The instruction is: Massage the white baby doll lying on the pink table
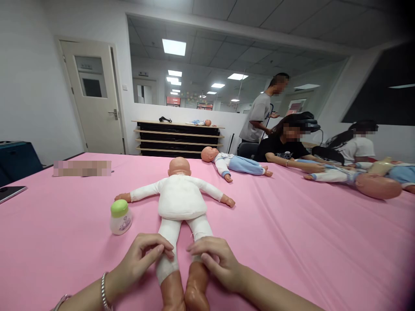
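A baby doll [183, 196] with a white cloth body lies stretched out in front of me, feet toward me and arms spread. Its face does not show, and it appears to lie face down. My left hand [142, 257] rests its loosely bent fingers on the doll's left-side leg, thumb apart from them. Over the other leg lies my right hand [218, 261], fingers slightly curved, with a gap between thumb and forefinger. Neither hand is wrapped round a leg. Left of the doll, near its hand, stands a small jar [121, 222] with a green lid.
A pink cloth [292, 242] covers the table. Dressed dolls lie beyond, one in blue trousers [244, 164] and another at right [378, 185]. A person in a headset [285, 147] sits at the far side. A phone-like device [12, 193] lies at the left edge.
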Action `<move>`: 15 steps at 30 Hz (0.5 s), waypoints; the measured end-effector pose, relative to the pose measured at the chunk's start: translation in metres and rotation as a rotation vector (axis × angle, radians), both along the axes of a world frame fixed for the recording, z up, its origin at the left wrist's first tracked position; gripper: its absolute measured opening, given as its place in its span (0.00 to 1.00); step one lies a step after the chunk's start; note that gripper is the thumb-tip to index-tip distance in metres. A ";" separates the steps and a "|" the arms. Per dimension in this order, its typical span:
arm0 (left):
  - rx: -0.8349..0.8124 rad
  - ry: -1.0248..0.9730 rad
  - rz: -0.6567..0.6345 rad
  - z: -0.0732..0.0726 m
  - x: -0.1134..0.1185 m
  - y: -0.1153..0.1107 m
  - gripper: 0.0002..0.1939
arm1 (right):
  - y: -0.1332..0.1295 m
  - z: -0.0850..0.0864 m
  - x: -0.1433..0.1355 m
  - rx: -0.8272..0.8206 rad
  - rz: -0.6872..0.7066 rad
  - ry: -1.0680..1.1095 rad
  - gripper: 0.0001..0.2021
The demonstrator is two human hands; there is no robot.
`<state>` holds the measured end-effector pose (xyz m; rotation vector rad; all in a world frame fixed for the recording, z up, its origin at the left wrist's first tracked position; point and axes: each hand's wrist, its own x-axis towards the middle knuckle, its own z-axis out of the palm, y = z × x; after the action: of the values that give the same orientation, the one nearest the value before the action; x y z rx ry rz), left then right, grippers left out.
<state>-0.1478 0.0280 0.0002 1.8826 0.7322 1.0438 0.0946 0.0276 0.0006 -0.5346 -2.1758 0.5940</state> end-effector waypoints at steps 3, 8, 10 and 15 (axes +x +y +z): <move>0.093 0.062 0.155 -0.005 0.000 0.007 0.15 | 0.007 -0.001 0.002 0.047 -0.187 -0.107 0.15; 0.245 0.310 0.138 -0.011 0.003 0.009 0.14 | 0.007 0.002 -0.001 0.083 -0.160 -0.381 0.17; 0.267 0.297 0.032 -0.009 0.003 0.002 0.13 | 0.002 0.002 -0.003 0.143 -0.015 -0.337 0.18; 0.206 0.062 0.134 -0.006 0.001 -0.006 0.14 | -0.005 -0.004 -0.002 0.268 0.058 -0.036 0.15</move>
<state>-0.1469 0.0218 -0.0058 2.0725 0.8218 1.1877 0.0925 0.0221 -0.0033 -0.3415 -2.2654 0.3171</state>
